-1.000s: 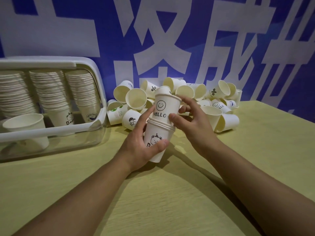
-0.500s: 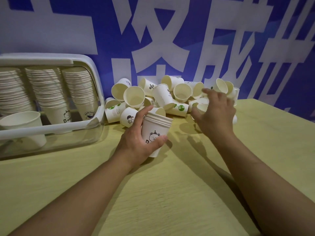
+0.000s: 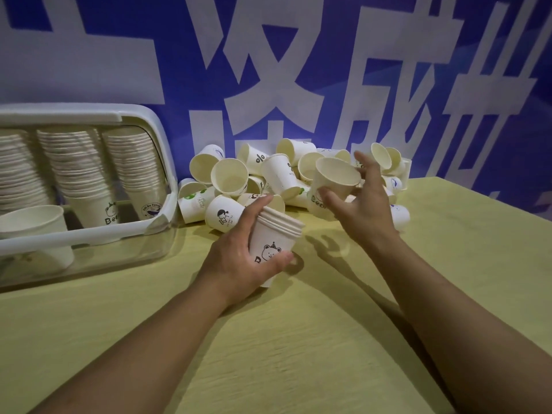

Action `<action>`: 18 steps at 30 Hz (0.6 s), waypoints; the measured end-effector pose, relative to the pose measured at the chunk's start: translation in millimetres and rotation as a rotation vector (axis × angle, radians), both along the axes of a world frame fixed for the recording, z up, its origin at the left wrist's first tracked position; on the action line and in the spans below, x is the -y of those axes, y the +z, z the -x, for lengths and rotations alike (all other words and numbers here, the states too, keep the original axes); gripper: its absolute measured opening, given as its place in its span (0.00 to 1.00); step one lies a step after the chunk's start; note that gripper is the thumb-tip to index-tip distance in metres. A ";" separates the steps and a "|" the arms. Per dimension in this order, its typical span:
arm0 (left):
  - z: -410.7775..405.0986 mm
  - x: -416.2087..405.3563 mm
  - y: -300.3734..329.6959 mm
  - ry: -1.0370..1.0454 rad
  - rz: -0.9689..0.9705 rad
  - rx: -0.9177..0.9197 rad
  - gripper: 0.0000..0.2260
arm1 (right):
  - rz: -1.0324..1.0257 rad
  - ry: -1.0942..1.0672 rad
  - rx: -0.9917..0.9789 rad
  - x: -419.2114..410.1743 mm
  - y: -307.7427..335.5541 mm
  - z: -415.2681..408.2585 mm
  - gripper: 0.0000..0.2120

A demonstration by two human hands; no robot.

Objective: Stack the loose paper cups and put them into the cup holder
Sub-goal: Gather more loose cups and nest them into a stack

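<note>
A short stack of nested cups (image 3: 276, 234), its outermost cup printed with a bear face, was gripped by the left hand (image 3: 239, 258), the thumb curled across the front below the bear and the fingers wrapped round the far side up to the rims. The stack was held tilted, mouth toward one o'clock, with its base low over the yellow table (image 3: 298, 354).

At about one o'clock from the stack, a single paper cup (image 3: 336, 180) was pinched by the right hand (image 3: 363, 210) between the thumb on its near wall and the fingers on its far side, with the index finger raised beside the rim. This cup was held above the table, clear of the stack, its mouth facing up and toward the camera.

Behind both hands, from eleven to two o'clock, a heap of loose cups (image 3: 268, 180) lay tumbled against the blue banner (image 3: 388, 70) with large white characters.

At nine to ten o'clock from the stack, the clear cup holder (image 3: 167, 186) with a white frame was seen, with rows of stacked cups lying in it and one upright cup (image 3: 35, 231) at its near left.
</note>
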State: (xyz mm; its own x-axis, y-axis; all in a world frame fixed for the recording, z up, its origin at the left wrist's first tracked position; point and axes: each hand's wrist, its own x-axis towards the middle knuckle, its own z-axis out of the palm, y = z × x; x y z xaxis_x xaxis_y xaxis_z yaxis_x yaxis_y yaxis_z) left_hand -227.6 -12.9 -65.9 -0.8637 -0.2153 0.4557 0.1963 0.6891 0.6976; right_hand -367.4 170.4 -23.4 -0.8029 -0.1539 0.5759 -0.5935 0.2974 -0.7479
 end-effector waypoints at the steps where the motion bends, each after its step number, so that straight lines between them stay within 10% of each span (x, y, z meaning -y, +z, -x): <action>1: -0.3 -0.8 0.6 -0.007 0.021 0.001 0.39 | 0.063 0.061 0.005 3.0 2.0 -10.3 0.40; 18: -1.3 -2.2 2.3 0.035 0.088 -0.147 0.43 | -0.284 0.471 0.034 18.5 -6.8 -47.3 0.35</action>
State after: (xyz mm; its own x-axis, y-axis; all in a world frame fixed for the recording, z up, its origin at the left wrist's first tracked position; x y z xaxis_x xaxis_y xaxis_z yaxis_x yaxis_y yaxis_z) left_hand -226.3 -10.7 -63.6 -0.7790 -0.1979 0.5950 0.2665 0.7544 0.5999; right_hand -320.1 151.9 -30.1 -0.6270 -0.6470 0.4339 -0.6878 0.1982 -0.6983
